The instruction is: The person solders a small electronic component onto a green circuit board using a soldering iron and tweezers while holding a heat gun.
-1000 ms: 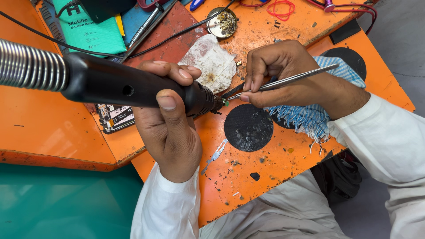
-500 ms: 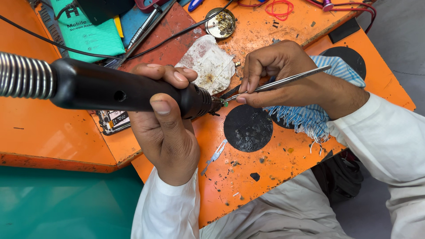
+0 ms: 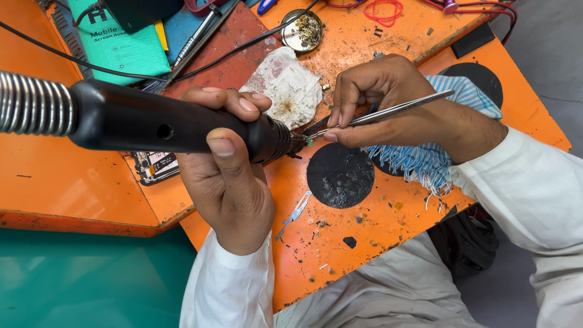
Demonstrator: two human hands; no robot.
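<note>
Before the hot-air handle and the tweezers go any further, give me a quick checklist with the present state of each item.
1. Grip on the black hot-air handle: left hand wrapped around it, thumb on top. Ok.
2. Grip on the metal tweezers: right hand pinches them between thumb and fingers. Ok.
3. Nozzle and tweezer tips aimed at one spot: they meet near a small green part. Ok.
4. Whether the tips actually clamp that part: too small to see. Cannot tell.
5. Stained white cloth lies close behind the nozzle end. Not ok.
6. Black cable runs behind the work spot, not across it. Ok.
</note>
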